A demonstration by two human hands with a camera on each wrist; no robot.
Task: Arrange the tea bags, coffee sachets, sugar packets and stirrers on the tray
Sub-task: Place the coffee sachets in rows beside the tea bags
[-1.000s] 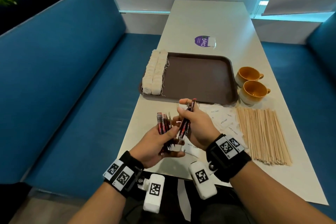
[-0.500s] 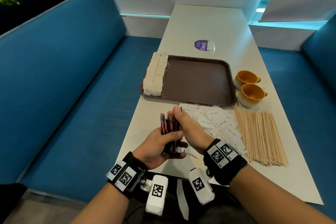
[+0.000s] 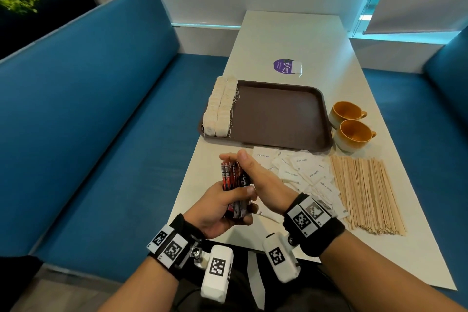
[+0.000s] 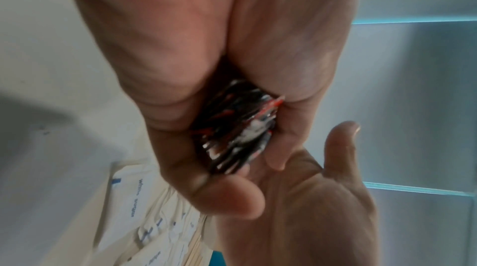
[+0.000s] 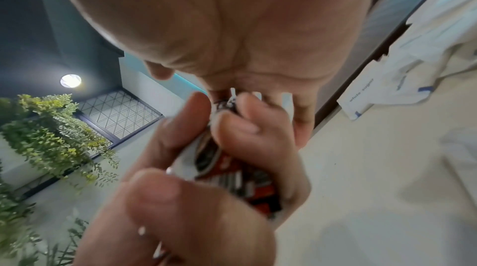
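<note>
My left hand [image 3: 222, 200] grips a bundle of red-and-black coffee sachets [image 3: 233, 185] upright above the table's near left edge. My right hand [image 3: 253, 172] closes over the top of the same bundle, thumb and fingers round it. The left wrist view shows the sachets' ends [image 4: 237, 131] between palm and fingers. Two rows of white tea bags [image 3: 220, 106] lie along the left side of the brown tray [image 3: 278, 114]. White sugar packets [image 3: 301, 172] are heaped in front of the tray. Wooden stirrers [image 3: 364, 190] lie in a flat bunch to their right.
Two orange cups [image 3: 352, 132] stand right of the tray. A purple round sticker [image 3: 285, 67] sits behind it. The white table [image 3: 291, 33] runs between blue benches [image 3: 101, 109], its left edge close to my hands.
My right hand brought the sachets it held apart into the left hand's bundle, and both hands now close round one bunch.
</note>
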